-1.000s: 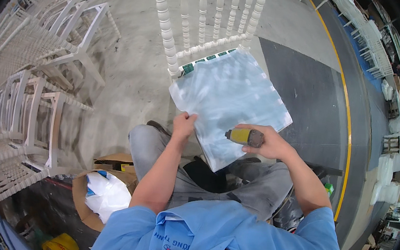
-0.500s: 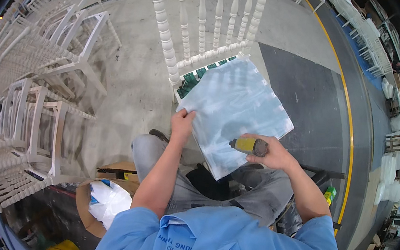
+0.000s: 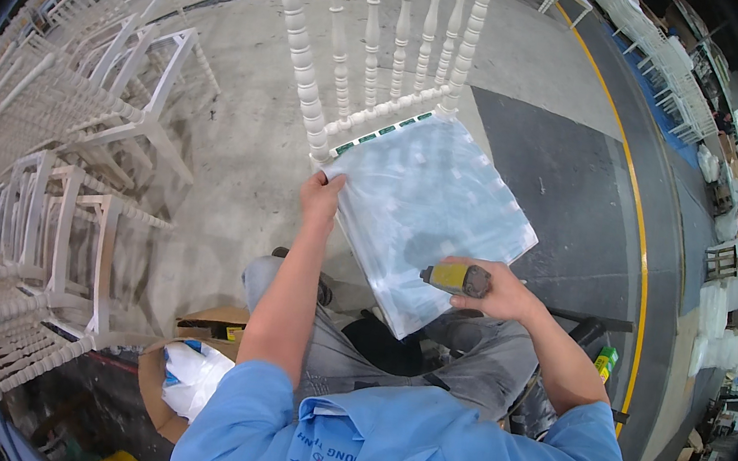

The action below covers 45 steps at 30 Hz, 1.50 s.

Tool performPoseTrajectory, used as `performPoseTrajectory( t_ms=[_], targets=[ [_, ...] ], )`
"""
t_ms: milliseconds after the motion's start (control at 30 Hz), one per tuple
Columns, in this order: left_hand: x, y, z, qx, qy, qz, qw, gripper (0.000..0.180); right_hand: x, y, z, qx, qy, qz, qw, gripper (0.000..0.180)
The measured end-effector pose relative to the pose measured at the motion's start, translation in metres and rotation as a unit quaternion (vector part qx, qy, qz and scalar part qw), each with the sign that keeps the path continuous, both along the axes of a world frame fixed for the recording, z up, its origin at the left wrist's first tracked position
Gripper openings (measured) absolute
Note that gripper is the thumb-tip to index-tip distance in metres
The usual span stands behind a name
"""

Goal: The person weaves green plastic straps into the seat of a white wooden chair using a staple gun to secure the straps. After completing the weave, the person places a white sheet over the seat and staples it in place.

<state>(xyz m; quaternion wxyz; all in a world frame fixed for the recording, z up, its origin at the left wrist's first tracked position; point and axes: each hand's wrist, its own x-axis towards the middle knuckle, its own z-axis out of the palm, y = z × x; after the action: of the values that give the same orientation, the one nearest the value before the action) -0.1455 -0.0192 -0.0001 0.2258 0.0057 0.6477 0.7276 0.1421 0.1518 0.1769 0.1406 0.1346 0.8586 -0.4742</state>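
In front of me stands a white chair (image 3: 312, 107) with turned spindles. A thin, pale translucent sheet (image 3: 427, 202) is spread over its seat, and a strip of green webbing (image 3: 386, 132) shows at the back edge. My left hand (image 3: 320, 194) pinches the sheet's edge at the left side of the seat, close to the left back post. My right hand (image 3: 491, 292) grips a yellow and dark grey staple gun (image 3: 447, 278), held over the near right part of the seat. The tool's narrow nose points left. Its handle is hidden by my hand.
White chair frames (image 3: 117, 124) are stacked along the left. An open cardboard box (image 3: 153, 383) with white plastic inside sits at my lower left. A small green box (image 3: 605, 361) lies right of my knee. A yellow floor line (image 3: 636, 184) runs along the right.
My left hand has moved away from me along the seat's left edge, drawing the sheet toward the chair back. Less green webbing shows. My right hand with the staple gun has barely shifted.
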Motion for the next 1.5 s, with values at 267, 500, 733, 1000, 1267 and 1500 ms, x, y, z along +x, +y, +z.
performPoseTrajectory(
  t_ms=[267,500,733,1000,1267,1500],
  targets=[
    [-0.022,-0.019,-0.007,0.174,-0.120,-0.011,0.977,0.037,0.002,0.001,0.000,-0.024,-0.013,-0.021,0.999,0.066],
    [0.025,-0.020,0.004,-0.197,-0.145,0.008,0.970,0.043,0.011,0.000,-0.005,-0.017,-0.026,-0.032,0.999,0.065],
    [0.043,-0.022,-0.014,-0.170,-0.105,-0.043,0.979,0.025,-0.002,0.002,-0.008,-0.034,-0.021,-0.015,0.999,0.064],
    [0.039,-0.023,-0.023,-0.104,-0.136,-0.064,0.983,0.012,-0.071,0.002,0.005,0.093,-0.022,0.109,0.989,0.063],
    [0.035,-0.025,-0.020,-0.119,-0.142,-0.094,0.978,0.015,-0.142,-0.013,-0.031,0.087,-0.062,0.210,0.972,0.063],
    [0.031,-0.031,-0.027,-0.106,-0.146,-0.079,0.980,0.016,-0.180,-0.022,-0.062,0.101,-0.079,0.273,0.954,0.064]
  ],
)
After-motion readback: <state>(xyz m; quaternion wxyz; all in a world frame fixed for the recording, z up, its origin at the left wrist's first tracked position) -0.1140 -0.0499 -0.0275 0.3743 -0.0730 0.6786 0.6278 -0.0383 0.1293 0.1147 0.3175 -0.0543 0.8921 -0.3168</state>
